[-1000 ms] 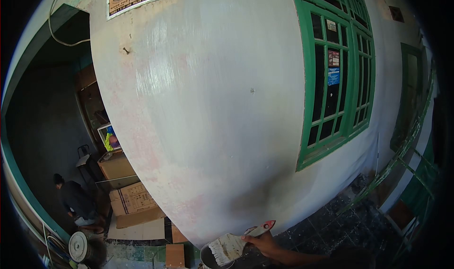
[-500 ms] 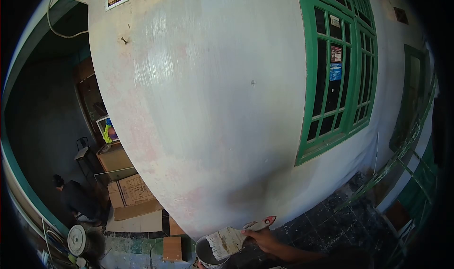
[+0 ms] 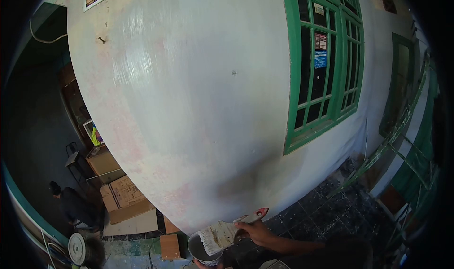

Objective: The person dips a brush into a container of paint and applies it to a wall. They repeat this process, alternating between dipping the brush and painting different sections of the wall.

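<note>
My right hand (image 3: 255, 233) is closed around the handle of a wide paintbrush (image 3: 223, 236), whose bristles are coated in white paint. The brush lies tilted over the mouth of a small paint pot (image 3: 195, 244), bristles at the pot's opening. At the bottom edge, fingers of my left hand (image 3: 200, 264) grip the pot from below; most of that hand is out of view. Before me rises a white wall (image 3: 189, 117), wet and shiny at the upper left, with faded pinkish patches lower down.
A green-framed window (image 3: 326, 70) is set in the wall. A paint-spattered green ladder (image 3: 383, 143) leans at right. Left are flattened cardboard (image 3: 124, 193), a wooden block (image 3: 170, 246), a round bucket (image 3: 77, 248) and a crouching person (image 3: 78, 205). A nail (image 3: 101, 40) sticks out of the wall.
The view has shifted, so the wall and window sit further left and higher. The brush stays over the pot, and more of the left hand's fingers now shows.
</note>
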Demonstrator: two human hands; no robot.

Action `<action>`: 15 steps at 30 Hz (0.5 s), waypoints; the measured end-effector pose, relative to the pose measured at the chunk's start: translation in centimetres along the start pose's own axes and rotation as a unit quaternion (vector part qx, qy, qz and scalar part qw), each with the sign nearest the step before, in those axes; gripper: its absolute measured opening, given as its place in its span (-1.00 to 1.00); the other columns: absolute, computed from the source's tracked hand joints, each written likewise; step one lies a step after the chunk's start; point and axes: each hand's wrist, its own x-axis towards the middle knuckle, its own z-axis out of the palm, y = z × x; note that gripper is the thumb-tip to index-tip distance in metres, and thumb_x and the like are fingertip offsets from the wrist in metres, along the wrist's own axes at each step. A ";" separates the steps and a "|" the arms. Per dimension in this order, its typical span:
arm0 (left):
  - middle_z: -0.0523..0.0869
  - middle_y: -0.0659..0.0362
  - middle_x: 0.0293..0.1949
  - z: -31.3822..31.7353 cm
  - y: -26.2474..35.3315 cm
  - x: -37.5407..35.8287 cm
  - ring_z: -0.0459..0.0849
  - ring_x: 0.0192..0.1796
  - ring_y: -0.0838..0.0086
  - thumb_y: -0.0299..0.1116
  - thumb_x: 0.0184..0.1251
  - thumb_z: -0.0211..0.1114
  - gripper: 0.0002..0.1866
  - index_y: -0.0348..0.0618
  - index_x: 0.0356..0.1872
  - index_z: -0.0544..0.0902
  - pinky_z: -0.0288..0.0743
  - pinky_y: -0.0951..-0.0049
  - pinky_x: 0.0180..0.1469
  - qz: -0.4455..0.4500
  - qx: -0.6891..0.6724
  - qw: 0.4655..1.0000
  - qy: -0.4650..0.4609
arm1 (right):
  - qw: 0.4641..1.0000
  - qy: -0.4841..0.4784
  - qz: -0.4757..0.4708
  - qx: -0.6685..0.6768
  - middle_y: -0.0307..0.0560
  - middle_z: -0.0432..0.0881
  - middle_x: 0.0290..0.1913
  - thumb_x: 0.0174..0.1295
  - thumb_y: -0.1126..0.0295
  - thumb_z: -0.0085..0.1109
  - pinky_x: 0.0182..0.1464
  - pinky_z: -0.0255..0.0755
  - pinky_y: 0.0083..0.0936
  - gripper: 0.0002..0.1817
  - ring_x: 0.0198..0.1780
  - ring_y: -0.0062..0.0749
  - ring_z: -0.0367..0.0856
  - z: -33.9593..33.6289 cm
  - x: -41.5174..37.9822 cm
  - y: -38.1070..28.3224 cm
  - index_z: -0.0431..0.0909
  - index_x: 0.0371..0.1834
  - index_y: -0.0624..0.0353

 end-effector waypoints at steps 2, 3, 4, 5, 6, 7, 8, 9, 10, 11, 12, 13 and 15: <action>0.47 0.08 0.38 0.0 0.0 -0.1 0.44 0.37 0.08 0.26 0.37 -0.09 -0.24 -0.04 0.42 0.37 0.36 -0.04 0.36 0.003 -0.002 1.000 -0.003 | 1.000 0.005 0.010 0.020 -0.19 0.67 -0.17 0.27 0.41 0.36 -0.28 0.67 -0.59 -0.74 -0.18 -0.52 0.73 0.4 -0.1 -0.2 0.53 -0.06 0.21; 0.47 0.08 0.38 0.1 0.0 -0.1 0.45 0.37 0.08 0.26 0.37 -0.09 -0.24 -0.04 0.42 0.37 0.37 -0.05 0.35 0.004 -0.003 1.000 -0.005 | 1.000 0.009 0.014 0.022 -0.20 0.67 -0.17 0.27 0.41 0.35 -0.30 0.67 -0.59 -0.75 -0.20 -0.52 0.72 0.6 -0.2 -0.3 0.53 -0.07 0.21; 0.47 0.08 0.37 0.2 0.0 -0.1 0.45 0.37 0.08 0.26 0.37 -0.09 -0.24 -0.04 0.42 0.38 0.37 -0.05 0.35 0.006 -0.004 1.000 -0.008 | 0.999 0.012 0.018 0.025 -0.20 0.67 -0.17 0.27 0.41 0.35 -0.32 0.67 -0.60 -0.75 -0.21 -0.52 0.72 0.6 -0.2 -0.4 0.53 -0.07 0.21; 0.48 0.08 0.37 0.5 -0.2 -0.1 0.46 0.37 0.08 0.26 0.37 -0.10 -0.24 -0.04 0.42 0.38 0.37 -0.05 0.35 0.007 -0.006 1.000 -0.011 | 1.000 0.012 0.006 0.005 -0.20 0.67 -0.18 0.27 0.40 0.35 -0.32 0.67 -0.59 -0.74 -0.22 -0.52 0.72 0.6 -0.3 -0.3 0.52 -0.07 0.21; 0.48 0.08 0.37 0.7 -0.3 0.0 0.46 0.36 0.08 0.26 0.37 -0.10 -0.24 -0.04 0.42 0.38 0.38 -0.06 0.34 0.010 -0.011 1.000 -0.016 | 1.000 0.010 -0.007 -0.015 -0.20 0.67 -0.19 0.27 0.40 0.36 -0.33 0.68 -0.59 -0.73 -0.23 -0.52 0.72 0.5 -0.4 -0.1 0.51 -0.06 0.21; 0.48 0.08 0.36 0.9 -0.4 0.0 0.46 0.36 0.08 0.26 0.37 -0.10 -0.24 -0.04 0.41 0.38 0.38 -0.06 0.34 0.014 -0.014 1.000 -0.021 | 0.999 0.006 -0.020 -0.038 -0.21 0.66 -0.20 0.27 0.40 0.36 -0.33 0.68 -0.59 -0.72 -0.25 -0.52 0.72 0.3 -0.3 0.0 0.50 -0.05 0.21; 0.49 0.08 0.36 1.2 -0.5 0.0 0.47 0.36 0.08 0.26 0.37 -0.10 -0.25 -0.04 0.41 0.38 0.39 -0.06 0.34 0.017 -0.018 0.999 -0.026 | 0.999 0.010 -0.022 -0.029 -0.20 0.66 -0.19 0.27 0.40 0.36 -0.31 0.70 -0.57 -0.71 -0.24 -0.51 0.72 0.3 -0.2 0.1 0.49 -0.04 0.21; 0.49 0.08 0.36 1.4 -0.6 -0.1 0.47 0.35 0.07 0.26 0.37 -0.10 -0.25 -0.04 0.41 0.39 0.39 -0.07 0.33 0.021 -0.023 0.999 -0.031 | 0.999 0.015 -0.023 -0.021 -0.19 0.65 -0.18 0.27 0.40 0.36 -0.30 0.71 -0.54 -0.70 -0.22 -0.49 0.72 0.4 -0.1 0.2 0.48 -0.03 0.21; 0.49 0.08 0.36 1.8 -0.6 0.1 0.47 0.35 0.07 0.26 0.37 -0.10 -0.25 -0.04 0.41 0.39 0.39 -0.07 0.33 0.026 -0.025 0.999 -0.040 | 0.999 0.019 -0.022 -0.013 -0.18 0.64 -0.18 0.27 0.40 0.35 -0.28 0.72 -0.52 -0.69 -0.21 -0.48 0.72 0.4 -0.1 0.2 0.47 -0.01 0.21; 0.49 0.08 0.35 2.2 -0.7 0.0 0.48 0.35 0.07 0.26 0.36 -0.10 -0.25 -0.04 0.41 0.39 0.40 -0.07 0.33 0.033 -0.027 0.998 -0.049 | 1.000 0.023 -0.012 -0.009 -0.17 0.63 -0.14 0.27 0.43 0.34 -0.25 0.73 -0.47 -0.67 -0.17 -0.43 0.71 0.4 -0.2 0.1 0.45 0.02 0.19; 0.50 0.08 0.35 2.7 -0.8 0.1 0.48 0.34 0.07 0.26 0.36 -0.10 -0.25 -0.04 0.41 0.39 0.40 -0.07 0.32 0.038 -0.029 0.997 -0.058 | 1.000 0.028 -0.001 -0.005 -0.15 0.61 -0.11 0.28 0.46 0.32 -0.23 0.75 -0.42 -0.66 -0.13 -0.39 0.70 0.5 -0.2 -0.1 0.42 0.06 0.17; 0.50 0.08 0.35 3.1 -0.8 0.0 0.49 0.34 0.07 0.26 0.36 -0.11 -0.25 -0.04 0.40 0.39 0.41 -0.08 0.32 0.047 -0.030 0.996 -0.071 | 0.999 0.034 0.009 0.000 -0.14 0.60 -0.08 0.28 0.49 0.30 -0.20 0.76 -0.37 -0.64 -0.08 -0.35 0.69 0.5 -0.2 -0.3 0.40 0.09 0.15; 0.51 0.08 0.34 4.4 -0.6 -0.1 0.49 0.34 0.07 0.26 0.36 -0.11 -0.25 -0.04 0.40 0.40 0.42 -0.08 0.31 0.058 -0.031 0.993 -0.094 | 0.999 0.037 -0.007 -0.006 -0.13 0.59 -0.09 0.29 0.49 0.29 -0.20 0.75 -0.33 -0.66 -0.09 -0.34 0.69 0.9 -0.3 -0.7 0.40 0.07 0.15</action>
